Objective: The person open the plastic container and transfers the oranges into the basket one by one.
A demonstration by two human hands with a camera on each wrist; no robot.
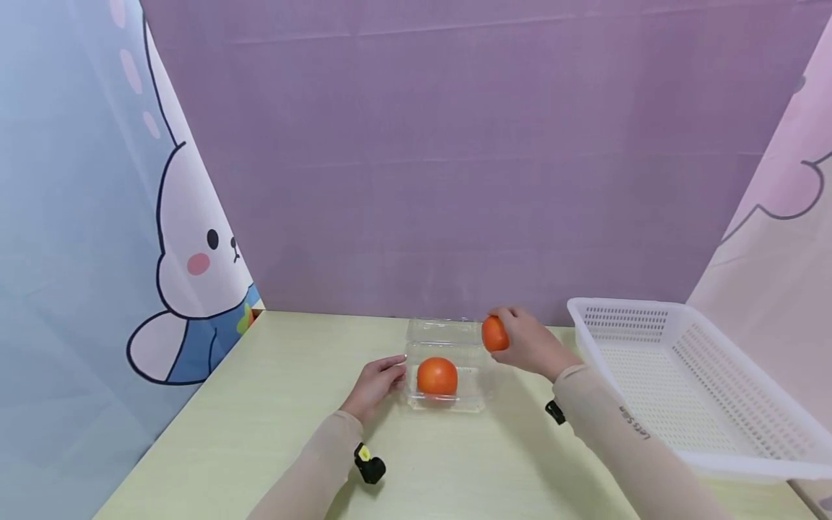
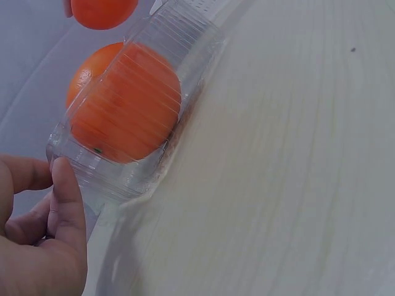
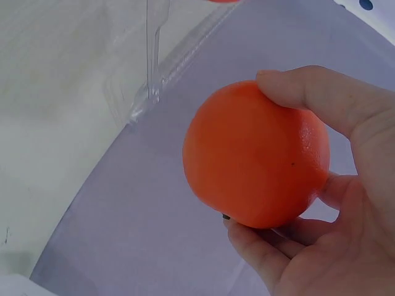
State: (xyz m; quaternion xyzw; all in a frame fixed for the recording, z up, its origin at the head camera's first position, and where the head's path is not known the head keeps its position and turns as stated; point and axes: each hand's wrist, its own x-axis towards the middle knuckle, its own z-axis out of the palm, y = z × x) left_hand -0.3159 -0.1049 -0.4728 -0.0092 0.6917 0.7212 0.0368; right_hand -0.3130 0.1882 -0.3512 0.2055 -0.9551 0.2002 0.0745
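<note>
A clear plastic clamshell box (image 1: 473, 401) stands on the table with its lid folded back. One round orange (image 1: 437, 376) sits inside it, toward the left. My left hand (image 1: 375, 386) pinches the box's left rim between thumb and finger; the left wrist view shows the fingertips at that corner of the box (image 2: 191, 46). Up at the box's back right, my right hand (image 1: 528, 342) grips a second orange (image 3: 253, 154), fingers and thumb around it. That orange is held in the air beside the lid. Part of the right palm is hidden in the head view.
A large white perforated plastic basket (image 1: 650, 404) stands at the right of the pale wooden table (image 1: 273, 404). Behind the table hangs a purple cloth (image 1: 455, 159). A blue cloth with a cartoon rabbit (image 1: 195, 238) borders the left side.
</note>
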